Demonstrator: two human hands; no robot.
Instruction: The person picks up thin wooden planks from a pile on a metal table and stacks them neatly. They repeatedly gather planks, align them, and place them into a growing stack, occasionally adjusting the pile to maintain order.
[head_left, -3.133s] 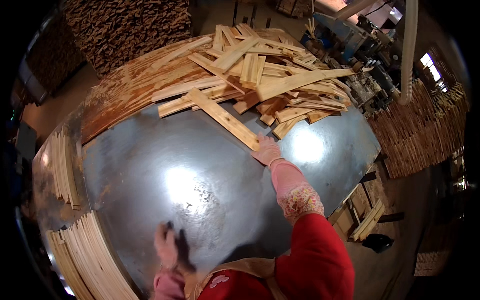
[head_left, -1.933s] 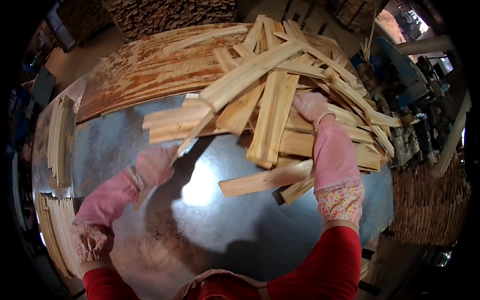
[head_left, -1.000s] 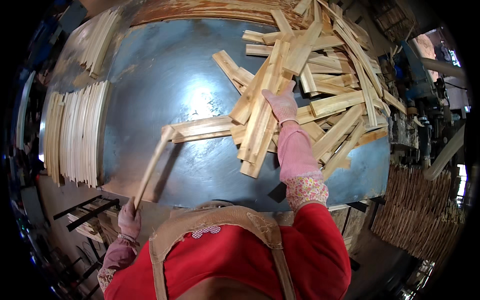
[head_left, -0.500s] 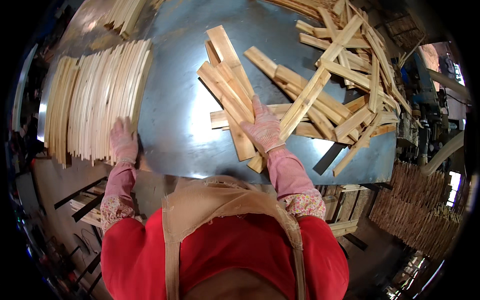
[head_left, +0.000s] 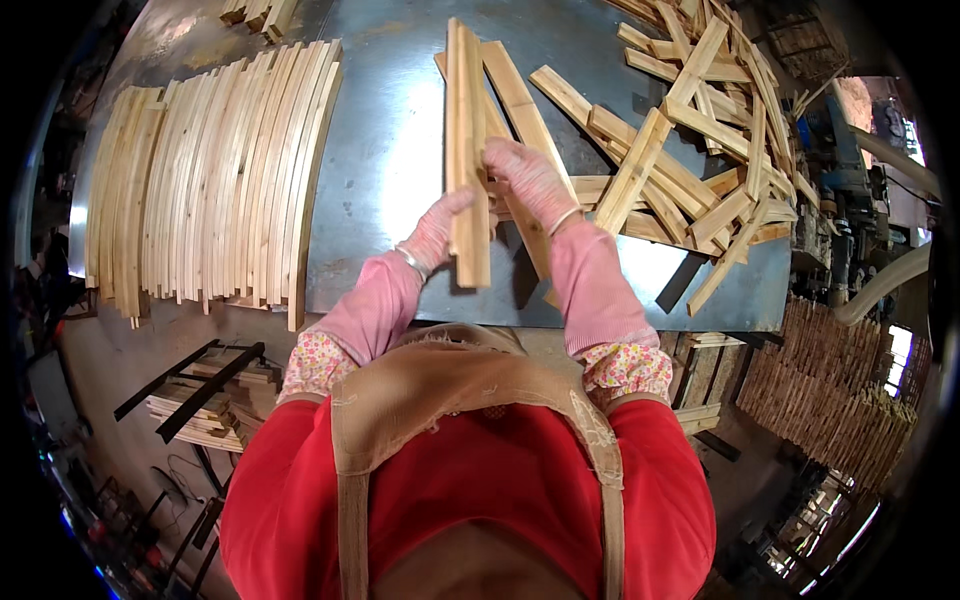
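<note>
Pale wooden slats (head_left: 467, 130) stand nearly upright in the picture between my hands, held just above the metal table (head_left: 385, 150); they look like two, one against the other. Closed round their left edge near the lower end is my left hand (head_left: 437, 230), in a pinkish glove. My right hand (head_left: 532, 182), gloved too, has its fingers curled against their right edge, a little higher. Beneath and beyond it lie loose slats, one slanting (head_left: 522, 105) past the right hand. The right fingertips are partly hidden by the slats.
On the left stands a tight row of slats (head_left: 235, 180), side by side, near the table's front edge. A tangled heap of slats (head_left: 650, 160) covers the right side. More slats (head_left: 268, 15) lie at the far left. A black strip (head_left: 682, 280) sits near the right front.
My left hand has left the row of slats and come right to the held slats. My right hand has lifted slats off the loose pile and moved up a little.
</note>
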